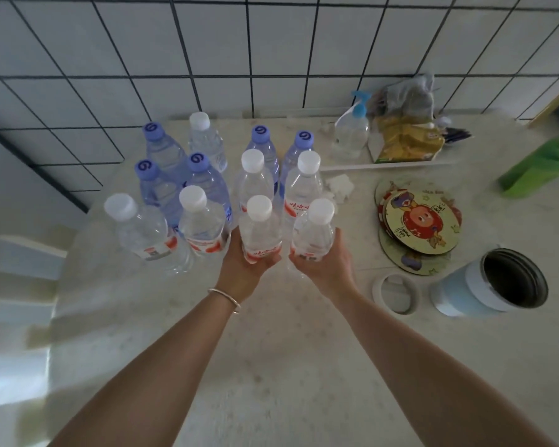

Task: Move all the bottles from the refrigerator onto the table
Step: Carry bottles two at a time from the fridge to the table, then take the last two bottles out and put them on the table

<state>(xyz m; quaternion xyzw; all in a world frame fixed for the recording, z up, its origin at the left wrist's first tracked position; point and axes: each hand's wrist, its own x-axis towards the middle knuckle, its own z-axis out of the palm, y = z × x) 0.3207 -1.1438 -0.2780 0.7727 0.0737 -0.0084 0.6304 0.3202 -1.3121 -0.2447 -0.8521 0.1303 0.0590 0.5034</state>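
Note:
Several clear water bottles stand upright in a cluster on the pale marble table (pixel 271 366), some with white caps and red labels, some with blue caps. My left hand (pixel 242 262) is wrapped around the lower body of a white-capped bottle (pixel 259 227) at the front of the cluster. My right hand (pixel 326 262) grips a second white-capped bottle (pixel 315 230) just to its right. Both held bottles are upright, at the table surface or just above it. Blue-capped bottles (pixel 204 175) fill the back rows near the tiled wall.
Round cartoon coasters (pixel 417 221) lie right of the bottles. An open light-blue tumbler (pixel 484 285) and a white ring-shaped lid (pixel 397 293) sit at the right front. A pump bottle (pixel 352 130), snack bags (pixel 404 137) and a green cloth (pixel 539 166) are at the back right. The table's left edge curves near the bottles.

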